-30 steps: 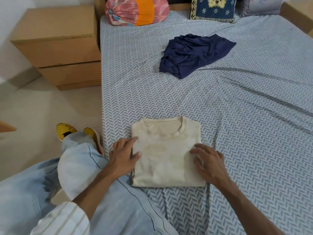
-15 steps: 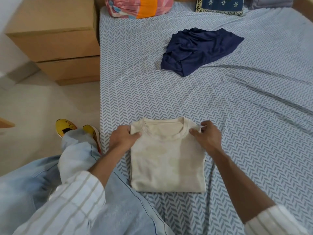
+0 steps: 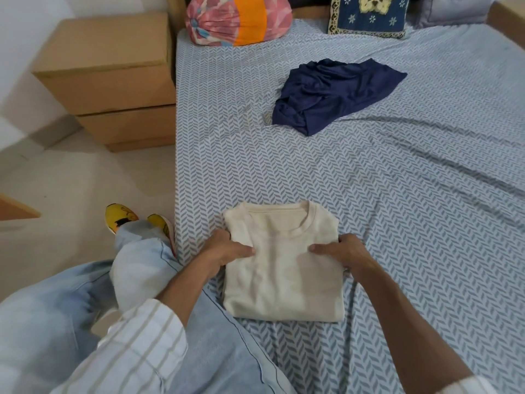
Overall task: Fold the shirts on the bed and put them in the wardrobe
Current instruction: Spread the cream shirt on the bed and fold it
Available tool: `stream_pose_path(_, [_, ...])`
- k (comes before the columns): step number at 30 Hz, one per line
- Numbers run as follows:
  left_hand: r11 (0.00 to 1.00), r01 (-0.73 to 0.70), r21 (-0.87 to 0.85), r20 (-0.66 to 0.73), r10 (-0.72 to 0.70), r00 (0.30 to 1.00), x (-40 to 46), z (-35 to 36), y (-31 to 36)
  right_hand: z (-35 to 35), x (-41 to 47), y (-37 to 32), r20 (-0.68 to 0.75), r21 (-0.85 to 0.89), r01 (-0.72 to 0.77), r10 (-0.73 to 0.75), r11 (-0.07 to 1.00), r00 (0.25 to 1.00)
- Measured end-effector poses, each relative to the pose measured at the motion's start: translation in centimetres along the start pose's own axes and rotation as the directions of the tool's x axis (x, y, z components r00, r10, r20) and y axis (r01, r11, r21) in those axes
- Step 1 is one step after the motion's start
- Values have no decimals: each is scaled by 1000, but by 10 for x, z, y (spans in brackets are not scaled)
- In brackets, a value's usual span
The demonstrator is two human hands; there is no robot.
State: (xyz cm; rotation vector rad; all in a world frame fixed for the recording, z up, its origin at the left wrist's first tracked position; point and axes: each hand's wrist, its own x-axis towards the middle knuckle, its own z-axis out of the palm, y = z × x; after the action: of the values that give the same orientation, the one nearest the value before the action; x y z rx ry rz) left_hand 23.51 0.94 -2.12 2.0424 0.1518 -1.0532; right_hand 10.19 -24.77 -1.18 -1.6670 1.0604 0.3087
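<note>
Covering the bed (image 3: 369,194), herringbone sheet (image 3: 284,166).

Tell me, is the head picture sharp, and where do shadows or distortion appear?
Head view: the cream shirt and both hands are fairly sharp; soft shadows follow the bed sheet creases; the wide lens bends the bedside drawers outward.

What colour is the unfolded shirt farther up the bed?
Dark navy blue shirt, seen in the head view.

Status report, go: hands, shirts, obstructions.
Left hand and right hand gripping folded cream shirt at its sides. Navy shirt unfolded, further up the bed. Nothing obstructing.
</note>
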Motion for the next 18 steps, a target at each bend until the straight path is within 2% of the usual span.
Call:
stream_pose_path(3, [984, -82, -160, 5, 84, 996, -18, 6, -1, -1, -7, 1, 36, 37, 43, -44, 998, 998])
stream_pose_path(9, [896, -162, -413, 50, 200, 979, -50, 3, 3, -4, -27, -7, 158, 325, 149, -209, 934, 965])
stream_pose_path(18, [767, -398, -503, -42, 439, 898, -124, -50, 24, -13, -84, -73, 223, 454, 330, -464, 828, 857])
